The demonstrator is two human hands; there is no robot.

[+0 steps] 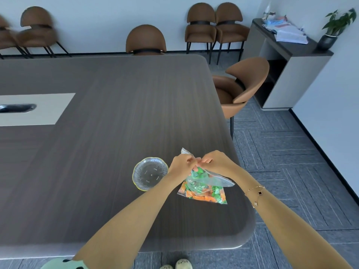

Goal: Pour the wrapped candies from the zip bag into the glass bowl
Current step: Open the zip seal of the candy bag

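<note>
A clear zip bag (pixel 206 188) full of green and orange wrapped candies rests on the dark wooden table (pixel 108 117) near its right front corner. My left hand (pixel 181 164) and my right hand (pixel 214 161) meet at the bag's top edge, and both pinch the zip strip there. A corner of the bag sticks up behind my fingers. The glass bowl (pixel 150 173), clear with a wavy yellowish rim, stands with nothing in it just left of my left hand.
A brown chair (pixel 240 88) stands at the table's right side, another (pixel 145 40) at the far end. The table's right edge runs close by the bag. A grey inset panel (pixel 35 108) lies at the left. A cabinet (pixel 287 53) stands at the far right.
</note>
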